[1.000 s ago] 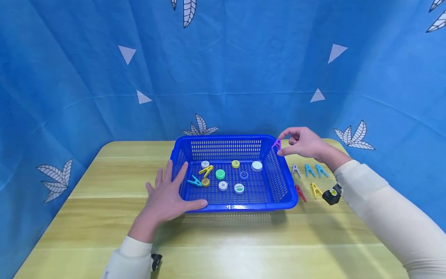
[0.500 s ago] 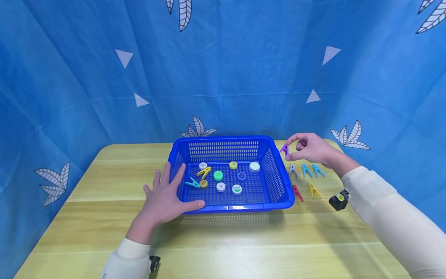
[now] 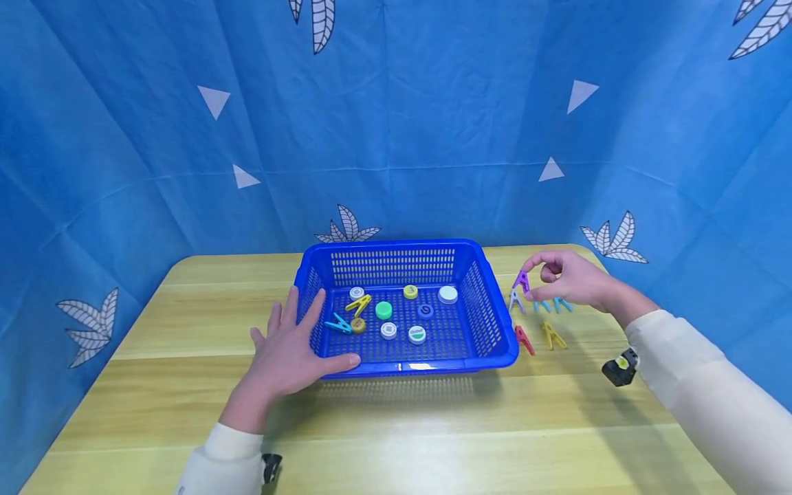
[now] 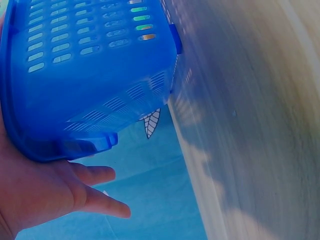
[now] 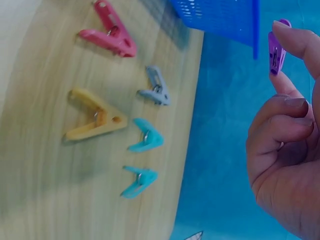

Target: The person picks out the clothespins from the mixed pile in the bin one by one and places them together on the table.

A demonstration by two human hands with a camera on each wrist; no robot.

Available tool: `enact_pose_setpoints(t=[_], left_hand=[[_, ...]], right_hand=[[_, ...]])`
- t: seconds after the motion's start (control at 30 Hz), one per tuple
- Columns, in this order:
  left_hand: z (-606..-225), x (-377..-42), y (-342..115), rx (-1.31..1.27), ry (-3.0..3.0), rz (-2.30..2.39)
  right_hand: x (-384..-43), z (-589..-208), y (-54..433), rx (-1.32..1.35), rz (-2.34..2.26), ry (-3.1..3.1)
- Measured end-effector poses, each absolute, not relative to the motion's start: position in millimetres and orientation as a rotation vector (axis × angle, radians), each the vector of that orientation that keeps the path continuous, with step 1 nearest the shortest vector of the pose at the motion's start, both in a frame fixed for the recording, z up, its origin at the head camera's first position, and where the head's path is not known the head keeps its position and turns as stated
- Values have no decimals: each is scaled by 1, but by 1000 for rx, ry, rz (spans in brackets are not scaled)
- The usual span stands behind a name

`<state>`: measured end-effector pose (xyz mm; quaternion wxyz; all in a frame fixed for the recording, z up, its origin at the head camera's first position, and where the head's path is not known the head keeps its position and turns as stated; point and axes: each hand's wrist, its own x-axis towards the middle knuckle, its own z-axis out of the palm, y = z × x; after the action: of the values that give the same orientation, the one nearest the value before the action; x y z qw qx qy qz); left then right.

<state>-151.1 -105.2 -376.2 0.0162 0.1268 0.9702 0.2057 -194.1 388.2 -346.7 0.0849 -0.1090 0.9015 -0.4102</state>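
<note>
So we've got a purple clip [image 3: 522, 281] up in the air just off the right end of the basket, apart from it. The right hand [image 3: 568, 283] is pinching it between thumb and index finger, and from the right wrist view we can see the other fingers curled in toward the palm. From the head view the clip overlaps a grey clip [image 3: 517, 300] on the table, but the wrist view shows a gap between them.

Next to the grey one we see two light-blue clips [image 3: 542, 306], partly behind the right hand up top, plus a red clip [image 3: 524, 339] close to the basket wall and a yellow clip [image 3: 553, 335] to its right.

Then there's the blue basket [image 3: 421, 366], sitting upright. The left hand [image 3: 289, 354] is at its near left corner, fingers spread wide, thumb lying over the near rim, not pinching anything we can make out. Inside we count eight bottle caps [image 3: 383, 310] scattered over the bottom, with a second yellow clip [image 3: 359, 304] and a turquoise clip [image 3: 338, 324] toward the left.

All of it's on a pale wooden table [image 3: 421, 440], with a blue curtain [image 3: 383, 130] behind, printed with leaves and triangles.
</note>
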Motion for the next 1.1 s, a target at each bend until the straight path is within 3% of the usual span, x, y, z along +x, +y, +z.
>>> enact_pose_setpoints(t=[1.1], left_hand=[[-378, -151, -103, 370, 3011, 656]], right_hand=[[-168, -396, 451, -312, -1229, 2641]])
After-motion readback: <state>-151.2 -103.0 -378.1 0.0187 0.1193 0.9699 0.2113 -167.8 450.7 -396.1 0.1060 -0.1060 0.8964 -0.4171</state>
